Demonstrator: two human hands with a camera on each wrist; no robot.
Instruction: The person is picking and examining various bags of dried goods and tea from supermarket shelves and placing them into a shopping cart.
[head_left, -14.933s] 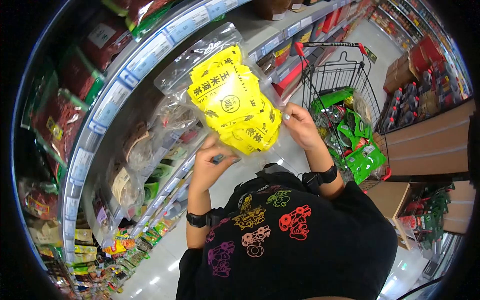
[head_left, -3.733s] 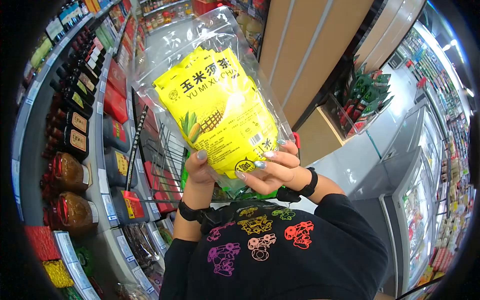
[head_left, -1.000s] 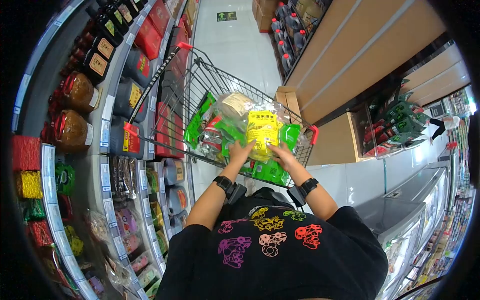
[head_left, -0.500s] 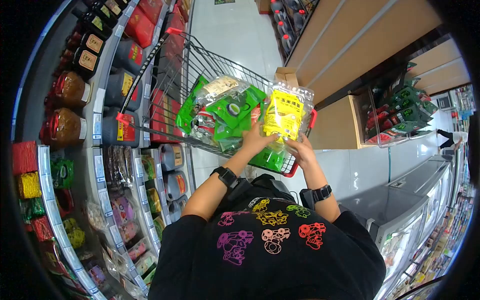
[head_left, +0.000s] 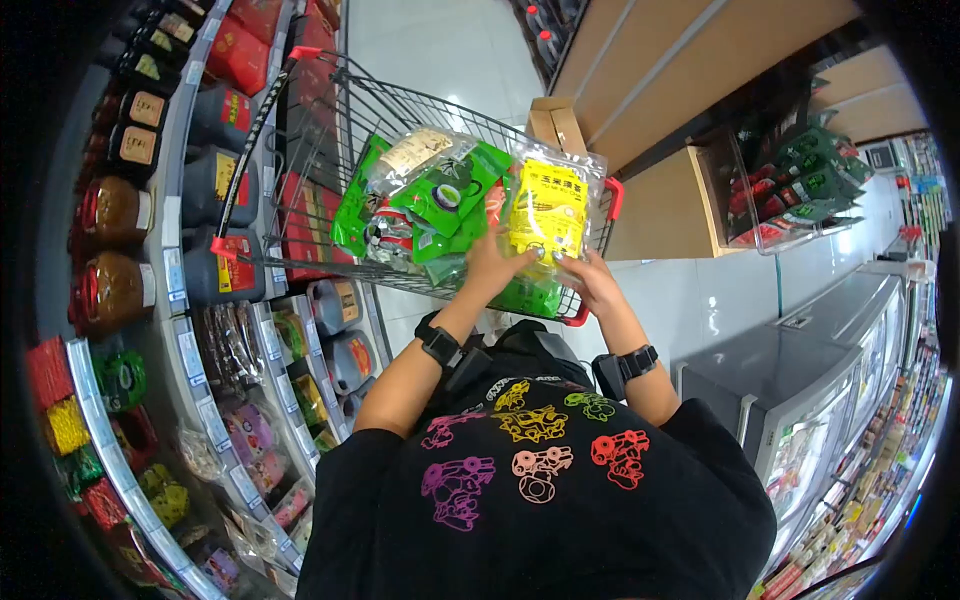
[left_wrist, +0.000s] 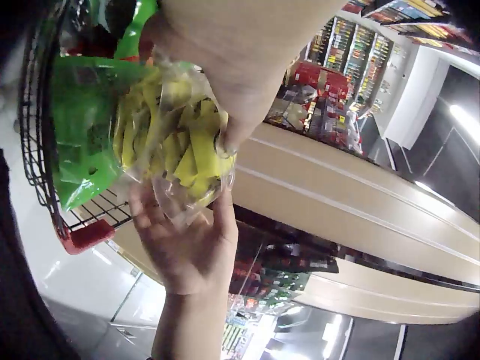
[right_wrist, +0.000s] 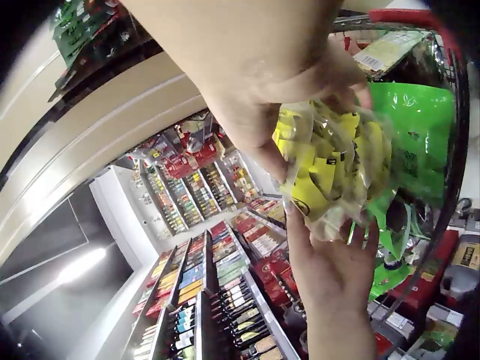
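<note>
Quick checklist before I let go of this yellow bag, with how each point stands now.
1. Left hand and right hand both on the yellow bag: ok.
2. Bag's printed front facing up toward you: ok.
3. Bare cart floor below its lower end: not ok, a green pack shows there.
4. Bag's weight resting on something: cannot tell.
5. Zip top fully sealed: cannot tell.

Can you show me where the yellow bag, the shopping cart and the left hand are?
Yellow bag [head_left: 547, 208]: head view, middle of its front.
Shopping cart [head_left: 615, 199]: head view, red corner piece.
Left hand [head_left: 488, 266]: head view, back of the hand.
</note>
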